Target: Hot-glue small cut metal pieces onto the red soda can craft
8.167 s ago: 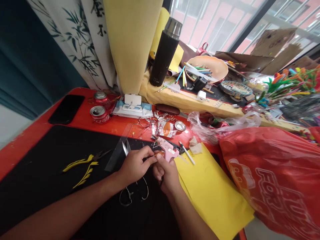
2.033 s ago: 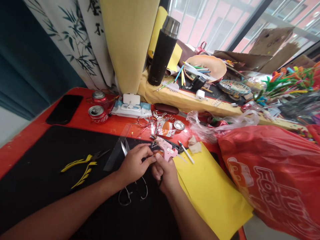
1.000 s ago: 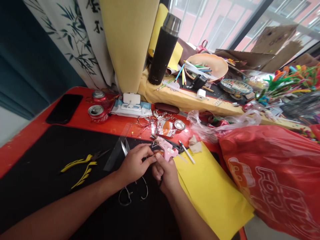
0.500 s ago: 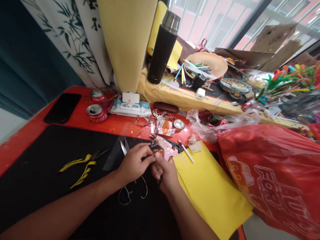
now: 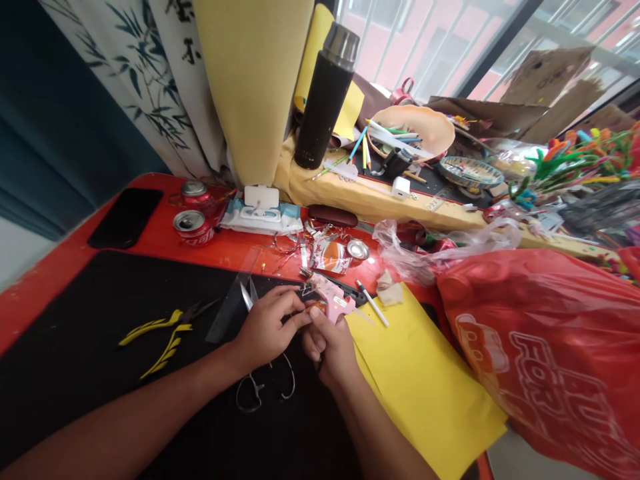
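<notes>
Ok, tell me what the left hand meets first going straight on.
Probably the pink glue gun gripped in the right hand, just beyond the left hand; depth is unclear.

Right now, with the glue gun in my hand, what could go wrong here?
The left hand pinches a small orange piece at the tip of the glue gun that the right hand grips: if it is hot, fingers may burn. Open scissors lie under both hands; a slip could nick skin. Glue might drip onto the yellow paper.

One glue gun [image 5: 334,305], two cans [image 5: 190,227], one flask [image 5: 323,100].
</notes>
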`<state>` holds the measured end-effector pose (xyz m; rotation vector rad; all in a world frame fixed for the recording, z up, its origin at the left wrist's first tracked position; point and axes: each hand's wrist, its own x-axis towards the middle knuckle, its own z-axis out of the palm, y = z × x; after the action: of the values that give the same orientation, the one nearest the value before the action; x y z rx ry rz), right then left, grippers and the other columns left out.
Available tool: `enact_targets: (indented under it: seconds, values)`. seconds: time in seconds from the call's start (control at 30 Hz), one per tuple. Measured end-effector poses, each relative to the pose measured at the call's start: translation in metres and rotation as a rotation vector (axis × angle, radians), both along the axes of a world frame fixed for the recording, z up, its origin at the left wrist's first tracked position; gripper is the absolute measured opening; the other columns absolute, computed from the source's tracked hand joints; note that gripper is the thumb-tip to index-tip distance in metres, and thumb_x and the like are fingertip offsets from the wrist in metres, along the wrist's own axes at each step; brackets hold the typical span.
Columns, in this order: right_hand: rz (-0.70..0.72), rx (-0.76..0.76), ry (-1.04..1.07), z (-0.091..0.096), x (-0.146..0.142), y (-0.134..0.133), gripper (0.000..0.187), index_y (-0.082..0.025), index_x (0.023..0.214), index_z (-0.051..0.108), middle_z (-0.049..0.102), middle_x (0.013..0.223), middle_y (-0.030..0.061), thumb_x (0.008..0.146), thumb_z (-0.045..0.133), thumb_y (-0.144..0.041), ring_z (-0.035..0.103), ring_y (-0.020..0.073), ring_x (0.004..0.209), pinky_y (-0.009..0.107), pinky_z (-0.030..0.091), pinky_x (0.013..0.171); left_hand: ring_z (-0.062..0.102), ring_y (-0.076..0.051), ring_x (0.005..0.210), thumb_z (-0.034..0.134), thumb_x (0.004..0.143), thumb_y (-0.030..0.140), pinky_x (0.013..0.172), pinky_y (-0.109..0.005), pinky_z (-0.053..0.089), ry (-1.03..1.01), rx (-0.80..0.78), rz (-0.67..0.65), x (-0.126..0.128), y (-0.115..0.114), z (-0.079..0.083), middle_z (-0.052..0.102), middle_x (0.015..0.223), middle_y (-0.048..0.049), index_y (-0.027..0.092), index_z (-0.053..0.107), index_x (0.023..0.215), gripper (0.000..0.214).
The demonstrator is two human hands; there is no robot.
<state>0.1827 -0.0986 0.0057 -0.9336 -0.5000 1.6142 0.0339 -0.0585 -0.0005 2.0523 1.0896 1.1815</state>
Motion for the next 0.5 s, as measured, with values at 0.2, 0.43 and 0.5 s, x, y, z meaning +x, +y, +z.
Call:
enact_targets:
  seconds: [0.2,0.43,0.5]
  values:
    - [-0.008,-0.016,-0.001,-0.0027,0.0002,0.0018,0.049,-0.015,0.084,0.073,0.037,0.04,-0.0149,0.079,0.1,-0.056,0.031,0.0041,0.031,0.016,0.025,0.033,0.081,-0.026,0.101,0.068,0.104,0.025,0.102,-0.038,0.063,-0.013,-0.062,-0.013,0.0003,0.0002,-0.0038,0.078,0.082,-0.0031,0.024,0.069,0.083,0.021]
    - [-0.021,-0.017,-0.008,-0.0012,-0.0006,0.0015,0.048,-0.016,0.083,0.073,0.038,0.041,-0.0149,0.079,0.1,-0.055,0.031,0.0043,0.031,0.017,0.025,0.034,0.08,-0.027,0.105,0.071,0.101,0.025,0.099,-0.037,0.062,-0.016,-0.12,-0.011,-0.0006,0.0006,-0.0064,0.079,0.085,-0.0034,0.025,0.069,0.083,0.018]
    - [-0.021,-0.021,-0.009,-0.0016,-0.0007,0.0014,0.048,-0.016,0.082,0.072,0.038,0.04,-0.0149,0.079,0.1,-0.055,0.03,0.0044,0.031,0.017,0.025,0.033,0.08,-0.027,0.103,0.07,0.102,0.026,0.099,-0.036,0.062,-0.024,-0.13,-0.014,-0.0001,0.0008,-0.0068,0.078,0.085,-0.0031,0.025,0.068,0.083,0.019]
